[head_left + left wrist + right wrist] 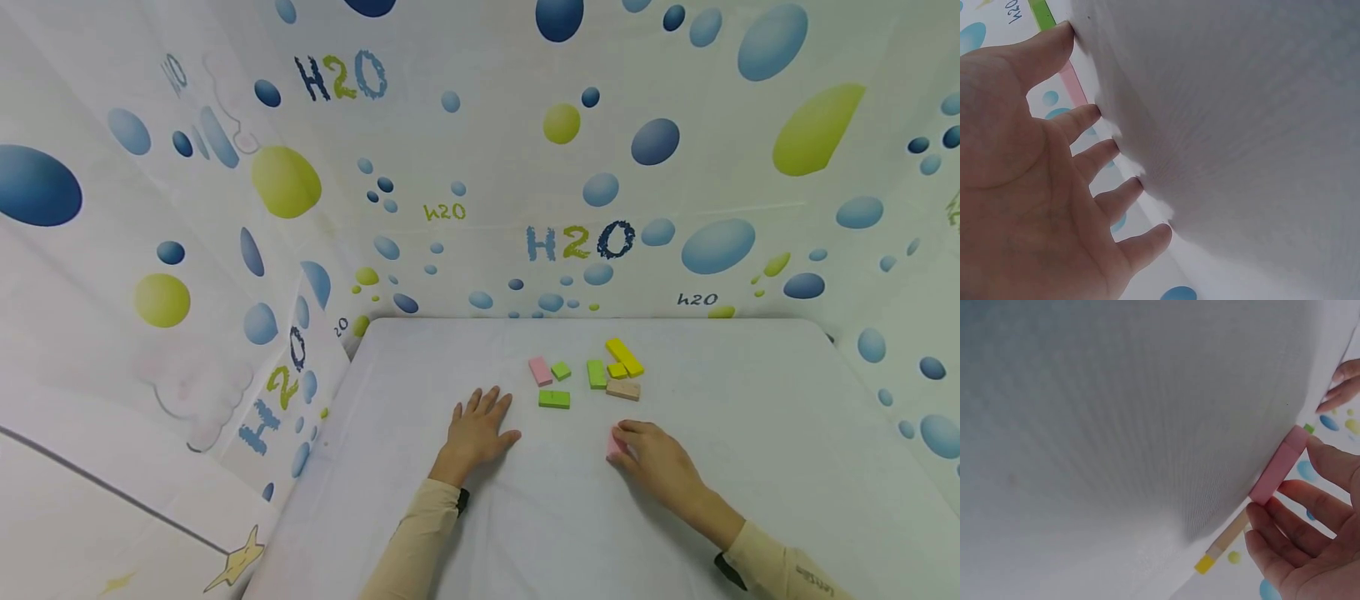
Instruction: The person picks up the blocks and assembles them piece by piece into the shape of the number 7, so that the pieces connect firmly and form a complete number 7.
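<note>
My right hand (pixel 662 468) pinches a pink block (pixel 1277 467) between thumb and fingers, at the surface of the white table. Fingers and thumb spread, my left hand (pixel 475 435) rests its fingertips on the tabletop and holds nothing. Beyond the hands lie a second pink block (pixel 540 372), a small green block (pixel 561 371) and a longer green block (pixel 554 399). To their right is a cluster: an upright-lying green block (pixel 596 374), a small yellow block (pixel 617 370), a long yellow block (pixel 626 357) and a wood-coloured block (pixel 623 389).
The table (pixel 420 367) wears a smooth white cover. A white curtain (pixel 495 150) printed with blue and green dots and "H2O" hangs behind its far edge and along the sides.
</note>
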`<state>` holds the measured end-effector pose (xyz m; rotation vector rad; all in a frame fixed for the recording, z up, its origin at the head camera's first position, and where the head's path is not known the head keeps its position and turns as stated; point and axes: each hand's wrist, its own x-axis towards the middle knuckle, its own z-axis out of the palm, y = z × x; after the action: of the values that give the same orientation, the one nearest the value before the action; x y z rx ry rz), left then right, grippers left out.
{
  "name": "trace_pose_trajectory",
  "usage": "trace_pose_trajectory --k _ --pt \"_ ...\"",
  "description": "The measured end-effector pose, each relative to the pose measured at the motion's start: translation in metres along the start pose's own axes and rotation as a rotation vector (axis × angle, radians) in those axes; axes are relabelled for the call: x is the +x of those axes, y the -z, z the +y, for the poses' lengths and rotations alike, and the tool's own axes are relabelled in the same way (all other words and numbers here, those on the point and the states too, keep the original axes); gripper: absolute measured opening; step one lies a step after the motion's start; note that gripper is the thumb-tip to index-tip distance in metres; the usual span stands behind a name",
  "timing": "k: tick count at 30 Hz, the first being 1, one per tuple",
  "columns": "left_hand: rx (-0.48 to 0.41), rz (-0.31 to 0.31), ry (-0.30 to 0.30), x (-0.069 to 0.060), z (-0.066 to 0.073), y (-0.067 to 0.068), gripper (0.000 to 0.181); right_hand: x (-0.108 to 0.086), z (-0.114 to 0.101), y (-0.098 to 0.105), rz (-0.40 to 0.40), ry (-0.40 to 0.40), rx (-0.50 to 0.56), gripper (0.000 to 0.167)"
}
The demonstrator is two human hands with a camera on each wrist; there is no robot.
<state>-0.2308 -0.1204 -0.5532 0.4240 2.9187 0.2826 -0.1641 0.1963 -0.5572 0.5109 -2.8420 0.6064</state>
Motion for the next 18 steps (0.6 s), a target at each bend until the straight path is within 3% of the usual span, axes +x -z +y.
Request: trace_pose_trajectory --k 18 --pt "-0.005 0.001 -0.002 0.0 0.0 0.001 0.072 -0.003 -0.011 -0.003 -0.01 0.012 -0.017 0.047"
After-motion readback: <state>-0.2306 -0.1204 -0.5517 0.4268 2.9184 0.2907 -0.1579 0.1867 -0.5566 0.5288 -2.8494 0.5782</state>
